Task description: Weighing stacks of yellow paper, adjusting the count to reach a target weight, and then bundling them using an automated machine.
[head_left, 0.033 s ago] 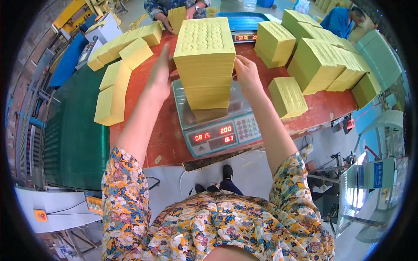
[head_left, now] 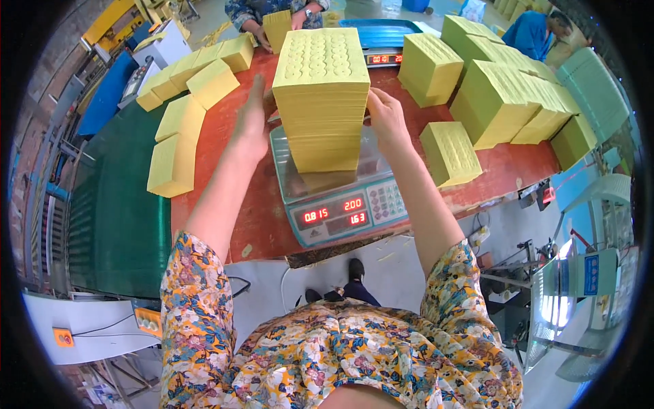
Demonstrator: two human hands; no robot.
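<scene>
Palm turned inward, the left hand stands upright and uncurled just left of one tall yellow stack; the right hand, fingers bent, comes up to the stack's right edge, but I cannot tell whether either one presses on it, as some fingertips are hidden. The stack rises upright from a scale on a red table at the frame's upper centre, covering much of the pan. At left, three yellow blocks lie in front of a row whose joins are too faint to count. At right are one low block, one taller block and a packed group, too overlapped to count. At top, a co-worker's two hands hold one small block; the frame's edge cuts off the head.
</scene>
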